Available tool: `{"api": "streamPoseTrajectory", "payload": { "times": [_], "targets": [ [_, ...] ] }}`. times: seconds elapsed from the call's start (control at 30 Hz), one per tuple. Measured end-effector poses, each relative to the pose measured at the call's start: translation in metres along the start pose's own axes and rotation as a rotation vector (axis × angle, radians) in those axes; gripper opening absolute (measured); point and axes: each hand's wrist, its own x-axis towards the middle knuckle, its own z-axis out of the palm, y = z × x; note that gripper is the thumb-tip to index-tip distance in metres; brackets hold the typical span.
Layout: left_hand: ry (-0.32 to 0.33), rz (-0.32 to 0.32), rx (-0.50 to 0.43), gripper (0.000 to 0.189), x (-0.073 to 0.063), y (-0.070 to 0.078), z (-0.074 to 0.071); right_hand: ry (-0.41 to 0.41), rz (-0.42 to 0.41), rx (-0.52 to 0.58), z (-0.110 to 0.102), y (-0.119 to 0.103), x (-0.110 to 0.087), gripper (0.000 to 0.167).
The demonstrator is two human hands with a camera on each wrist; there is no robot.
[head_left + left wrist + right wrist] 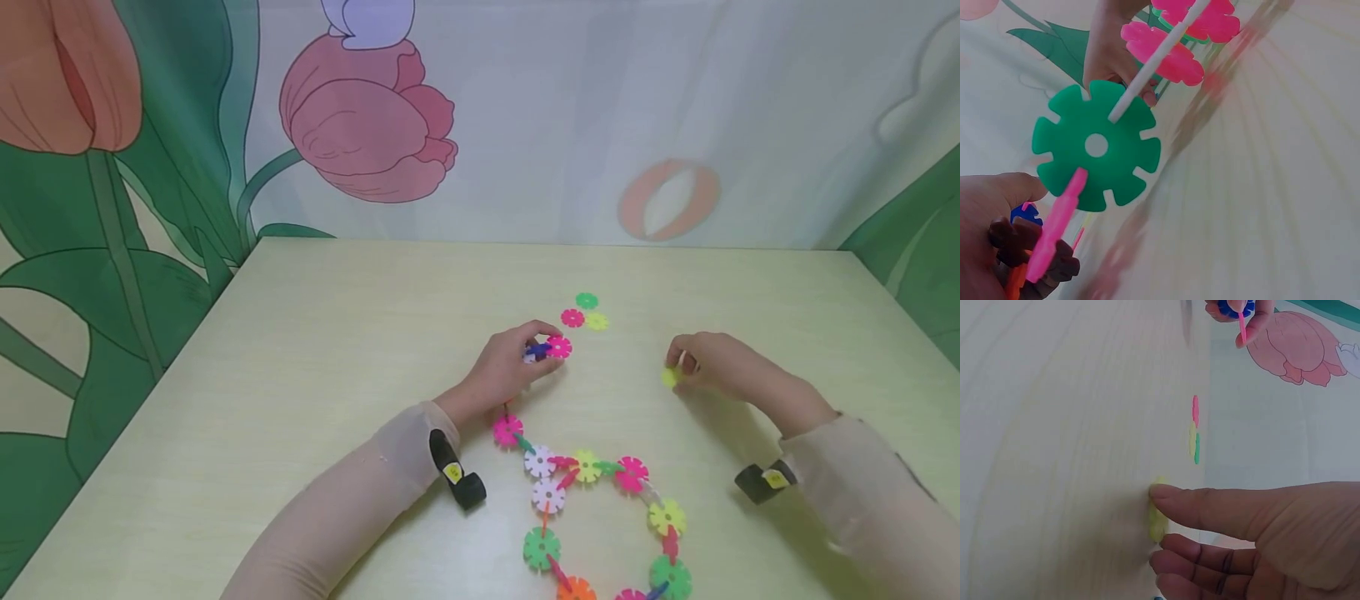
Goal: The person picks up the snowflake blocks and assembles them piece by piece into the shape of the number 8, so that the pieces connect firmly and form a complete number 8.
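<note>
My left hand grips one end of a chain of notched plastic discs; a pink disc and a blue disc show between its thumb and fingers. From under that hand the chain runs toward the front through a pink disc and a white disc into a loop of several colours. In the left wrist view a large green disc has a pink disc slotted into its lower side. To the right, my right hand pinches a yellow disc, close over the tabletop.
Loose green, pink and yellow discs lie together beyond my left hand on the pale table. Behind the table's far edge hangs a cloth printed with flowers. The loop's near side runs out of the head view.
</note>
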Motion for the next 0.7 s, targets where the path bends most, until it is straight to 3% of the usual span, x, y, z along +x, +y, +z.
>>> {"api": "streamPoseTrajectory", "payload": {
  "times": [0.27,0.7],
  "targets": [
    [-0.007,0.004,0.003,0.043,0.0,0.001,0.0,0.08,-0.004,0.039,0.0,-0.001,-0.003,0.022],
    [-0.012,-0.009,0.019,0.043,0.001,0.002,0.002,0.158,-0.033,0.158,-0.009,-0.024,-0.004,0.009]
  ]
}}
